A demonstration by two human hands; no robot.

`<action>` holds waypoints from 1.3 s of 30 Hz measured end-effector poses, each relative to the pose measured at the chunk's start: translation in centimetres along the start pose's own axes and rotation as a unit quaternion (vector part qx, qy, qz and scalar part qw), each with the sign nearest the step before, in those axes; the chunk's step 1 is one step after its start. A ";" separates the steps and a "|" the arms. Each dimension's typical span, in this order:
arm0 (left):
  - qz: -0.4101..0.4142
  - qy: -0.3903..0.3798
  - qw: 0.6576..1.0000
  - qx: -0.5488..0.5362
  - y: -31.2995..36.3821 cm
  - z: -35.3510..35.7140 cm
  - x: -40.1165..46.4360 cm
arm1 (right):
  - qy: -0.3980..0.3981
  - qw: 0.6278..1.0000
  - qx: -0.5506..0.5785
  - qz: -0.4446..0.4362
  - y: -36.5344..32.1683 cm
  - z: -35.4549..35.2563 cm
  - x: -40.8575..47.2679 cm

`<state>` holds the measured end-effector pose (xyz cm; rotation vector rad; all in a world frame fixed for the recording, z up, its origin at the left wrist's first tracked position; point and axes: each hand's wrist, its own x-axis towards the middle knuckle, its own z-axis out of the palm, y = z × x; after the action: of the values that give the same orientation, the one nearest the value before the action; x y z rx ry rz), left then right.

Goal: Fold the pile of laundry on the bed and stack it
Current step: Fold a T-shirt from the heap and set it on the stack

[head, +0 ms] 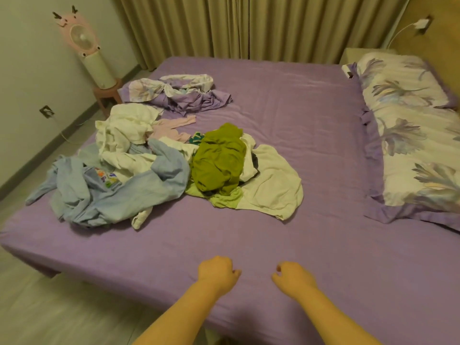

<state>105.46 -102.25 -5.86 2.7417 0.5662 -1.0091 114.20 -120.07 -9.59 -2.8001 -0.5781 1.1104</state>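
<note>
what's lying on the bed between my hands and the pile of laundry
Nothing: in the head view only bare purple sheet separates the left hand and right hand from the laundry pile.

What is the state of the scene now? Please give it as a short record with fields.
surface: bed with purple sheet
laundry pile: unfolded, on the left half of the bed
top items: olive green garment, light blue garment, white garment
separate bundle: floral purple bedding, behind the pile
pillows: floral pillows, along the right edge
left hand: over the near edge, holds nothing
right hand: over the near edge, holds nothing
folded stack: none
</note>
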 end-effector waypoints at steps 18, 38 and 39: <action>0.123 0.015 0.989 0.079 2.4 -9.3 14.3 | 0.064 0.990 0.057 0.109 -0.3 -6.7 8.0; 0.071 0.006 0.997 0.027 6.8 -9.2 25.5 | 0.011 0.997 0.061 0.051 3.2 -8.0 20.2; 0.075 0.006 0.997 0.028 6.5 -9.0 26.2 | 0.013 0.996 0.066 0.055 3.0 -7.9 20.6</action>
<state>131.76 -98.03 -15.93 2.7914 0.3332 -0.9877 134.30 -114.69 -17.71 -2.7565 -0.3376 1.0855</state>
